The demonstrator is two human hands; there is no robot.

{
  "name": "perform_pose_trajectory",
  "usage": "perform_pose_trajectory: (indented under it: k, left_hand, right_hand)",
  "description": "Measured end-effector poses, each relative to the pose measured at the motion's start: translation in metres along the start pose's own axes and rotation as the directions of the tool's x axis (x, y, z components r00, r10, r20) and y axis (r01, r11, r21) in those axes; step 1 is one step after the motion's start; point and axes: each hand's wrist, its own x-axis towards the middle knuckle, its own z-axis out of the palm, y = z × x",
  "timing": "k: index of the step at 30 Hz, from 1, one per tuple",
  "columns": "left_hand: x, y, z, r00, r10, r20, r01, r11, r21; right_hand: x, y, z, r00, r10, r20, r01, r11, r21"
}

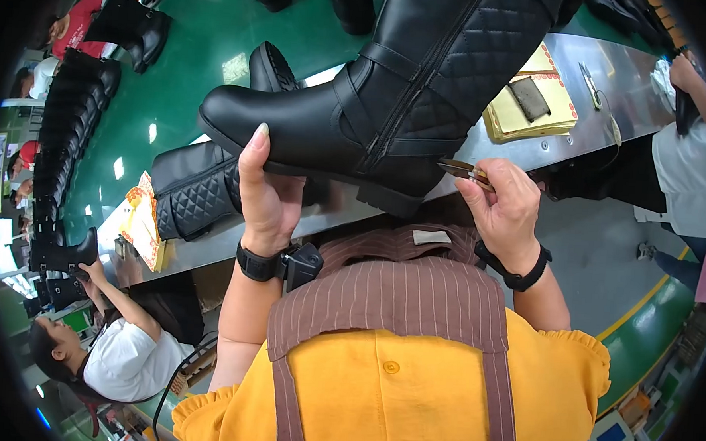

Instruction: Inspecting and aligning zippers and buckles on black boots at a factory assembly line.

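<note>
A tall black boot with a quilted shaft, crossed straps and a side zipper is held up tilted, toe to the left. My left hand is closed on its front part, thumb against the side of the toe and fingers under the sole. My right hand pinches small thread snips, their dark tip at the back of the boot just above the heel. Whether the tip touches the leather I cannot tell. Behind my left hand another quilted boot lies on the bench.
Yellow printed papers bear a dark grey block on the metal bench edge. A thin tool lies beside them. Boots line the green surface at left. A co-worker handles a boot at left; another stands at right.
</note>
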Motion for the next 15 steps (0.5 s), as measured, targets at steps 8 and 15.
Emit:
perform_pose_trajectory:
  k: [8,15]
  left_hand:
    - [0.0000,-0.0001,-0.0006,1.000,-0.007,-0.006,0.007,1.000,0.001]
    - [-0.0013,0.0006,-0.0009,0.999,-0.004,0.046,0.005,1.000,-0.020]
  right_hand:
    - [0.0010,0.0033,0.0035,0.999,-0.046,-0.002,0.046,0.997,-0.061]
    - [0.0055,0.0064,0.0053,0.996,-0.089,0.030,0.091,0.993,-0.071]
